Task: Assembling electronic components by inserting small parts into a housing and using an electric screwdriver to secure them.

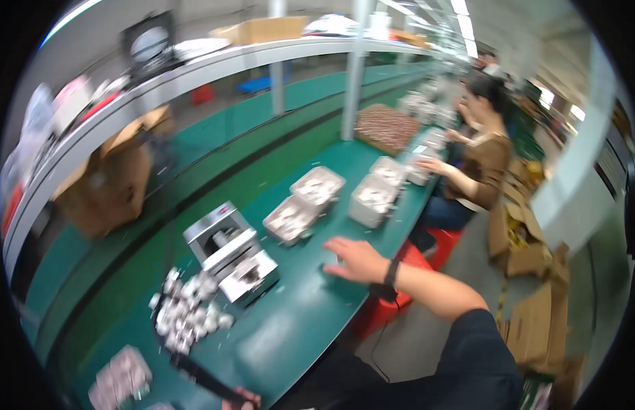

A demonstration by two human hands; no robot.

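Note:
My right hand (356, 261) hovers over the near edge of the green worktable (297, 328), fingers apart and nothing in them; a black band circles its wrist. At the lower edge, my left hand (245, 399) shows only in part, its fingers closed around the end of a black strap (204, 380). That strap runs up beside a heap of small white and silvery parts (189, 311). Just beyond the heap stands a small grey-and-white machine (230, 249) with an open front. Motion blurs much of the picture.
White trays filled with small parts (290, 219) (373, 198) stand farther along the table. Wrapped pinkish packs (120, 377) lie at lower left. A seated co-worker (491, 157) works on the right, near red stools (392, 301) and cardboard boxes (519, 236). A shelf rail (215, 61) spans the back.

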